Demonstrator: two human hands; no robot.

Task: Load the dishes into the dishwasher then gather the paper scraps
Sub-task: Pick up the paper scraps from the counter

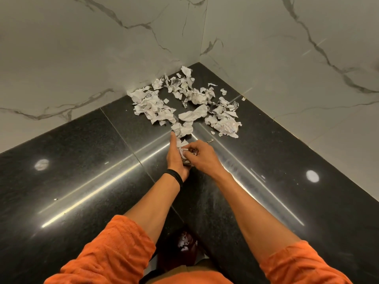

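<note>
Head view: scraps (184,103) lie strewn in the counter (82,160) corner. Left hand (176,160), forefinger out, holds a wad (184,155); right hand (203,155) pinches it too. Overfilled, that wad could shed bits, I reckon.

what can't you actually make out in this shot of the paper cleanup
Head view only:
- The wad between the hands: mostly hidden by the left hand and right hand, so its size and the left hand's grip are unclear.
- Print on the paper scraps: too small to read.
- Dark object below the countertop edge: blurred and dim, unidentifiable.
</note>
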